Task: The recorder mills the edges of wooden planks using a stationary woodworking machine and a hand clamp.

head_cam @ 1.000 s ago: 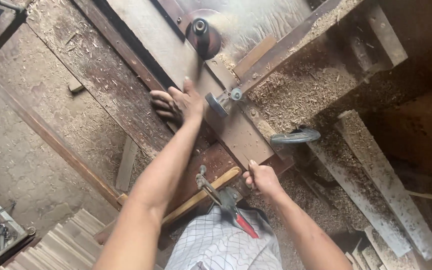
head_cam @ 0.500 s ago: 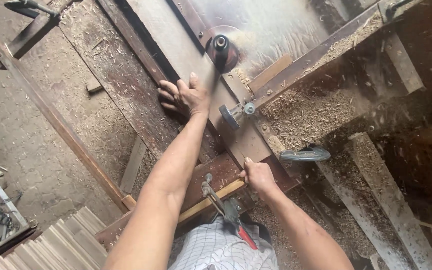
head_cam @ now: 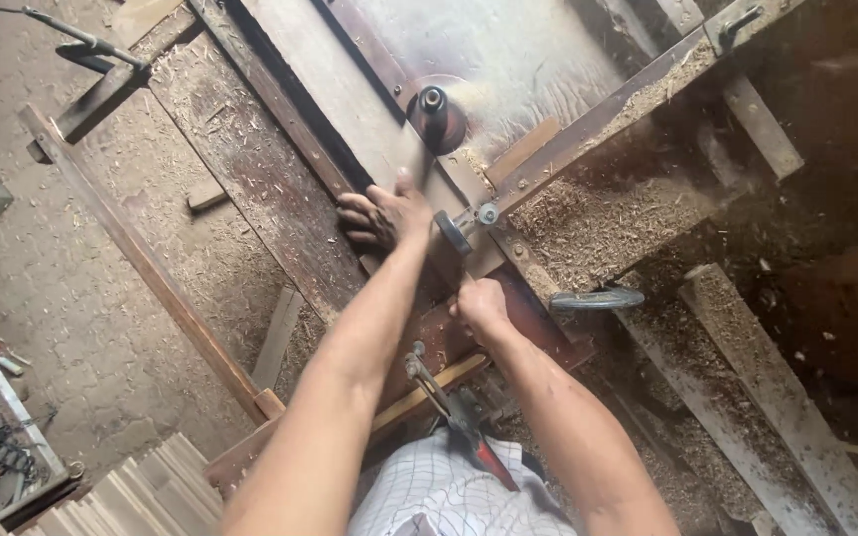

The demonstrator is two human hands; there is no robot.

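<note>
A long pale wooden board (head_cam: 325, 74) lies diagonally on the worn machine table (head_cam: 250, 189) and runs past a dark round cutter spindle (head_cam: 434, 111), where dust flies. My left hand (head_cam: 381, 213) presses on the board just short of the spindle, its fingers curled over the left edge. Closer to my body, my right hand (head_cam: 479, 303) is closed in a fist at the board's near end, a hand's width behind the left.
A diagonal fence rail (head_cam: 608, 104) crosses the table on the right, with thick sawdust (head_cam: 598, 213) heaped behind it. A black handle (head_cam: 596, 298) sticks out right of my right hand. Red-handled pliers (head_cam: 459, 417) hang at my waist. Wooden slats (head_cam: 141, 496) are stacked at the bottom left.
My right hand has moved forward from the table's near edge to just behind my left hand. The left hand has stayed on the board beside the spindle.
</note>
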